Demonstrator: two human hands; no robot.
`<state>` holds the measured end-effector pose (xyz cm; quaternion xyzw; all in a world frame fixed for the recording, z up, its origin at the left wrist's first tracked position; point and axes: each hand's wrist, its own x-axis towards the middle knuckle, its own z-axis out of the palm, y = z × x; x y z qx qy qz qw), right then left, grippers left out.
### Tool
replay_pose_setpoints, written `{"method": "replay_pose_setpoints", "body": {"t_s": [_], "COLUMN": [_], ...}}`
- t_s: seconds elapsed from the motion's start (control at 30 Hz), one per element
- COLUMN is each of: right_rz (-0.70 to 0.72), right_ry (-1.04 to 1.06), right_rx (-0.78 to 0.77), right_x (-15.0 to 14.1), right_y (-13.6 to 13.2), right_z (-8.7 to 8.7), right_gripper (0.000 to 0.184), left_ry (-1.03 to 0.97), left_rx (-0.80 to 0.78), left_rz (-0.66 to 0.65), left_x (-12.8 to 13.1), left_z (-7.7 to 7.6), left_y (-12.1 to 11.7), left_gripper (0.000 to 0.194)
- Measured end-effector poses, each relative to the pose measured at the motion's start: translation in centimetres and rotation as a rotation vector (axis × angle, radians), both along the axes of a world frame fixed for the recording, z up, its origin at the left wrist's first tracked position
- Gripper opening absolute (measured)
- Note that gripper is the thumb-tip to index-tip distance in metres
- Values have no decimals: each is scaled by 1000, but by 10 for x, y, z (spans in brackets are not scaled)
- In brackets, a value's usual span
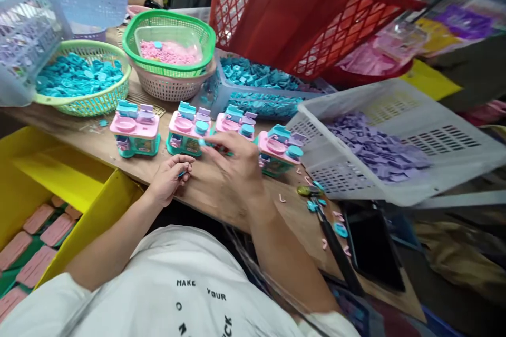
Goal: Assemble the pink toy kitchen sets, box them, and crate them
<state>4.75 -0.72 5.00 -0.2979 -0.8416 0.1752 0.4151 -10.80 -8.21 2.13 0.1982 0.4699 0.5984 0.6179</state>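
Observation:
Several small toy kitchen units stand in a row on the wooden table. Each has a pink top with a round pink basin and a teal base. My right hand (237, 160) reaches in front of the row and pinches a small light-blue plastic piece (202, 142) between thumb and finger. That piece is close to the second toy kitchen unit (185, 129) from the left. My left hand (171, 178) is curled at the table's front edge, with a small blue part (182, 173) showing between its fingers. The leftmost toy kitchen unit (135, 129) stands just beyond it.
Behind the row are a green basket of blue parts (114, 89), a green basin (205, 58) and a tilted red crate (284, 21). A white crate (343, 168) holds purple pieces. A black-handled hammer (336, 247) and a phone (373, 247) lie right; a yellow box (106, 205) stands left.

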Motion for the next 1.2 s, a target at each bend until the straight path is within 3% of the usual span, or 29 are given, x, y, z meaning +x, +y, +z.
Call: {"method": "replay_pose_setpoints", "body": {"t_s": [0.13,0.23,0.5,0.7,0.83,1.03,1.13,1.2], "right_rz": [150,164,273,158,78,94,82,136], "right_ry": [-281,-466,-411,-258,-287,-381,-280,-182], "right_rx": [163,179,260,183,274,361,315,254], "right_x": [-104,-136,-135,-143,-145,-144,-125,-107], "right_y": [23,33,46,38,28,25,10,-6], "right_z": [24,23,7,-11,-21,-9,-5,-10], "right_gripper": [14,12,22,20,25,23,18,26], "left_ry": [-43,-74,-165,-188,-213,-325,-380,-383], "left_rx": [1,-22,-70,-42,-38,-28,28,54], "left_rz": [87,135,133,120,131,225,288,312], "left_x": [-19,-34,-42,-45,-45,-43,-45,-45], "left_z": [1,2,-5,-7,-12,-3,6,10], "left_y": [-11,-19,-17,-15,-16,-13,-16,-21], "left_gripper": [23,22,15,16,17,20,31,37]}}
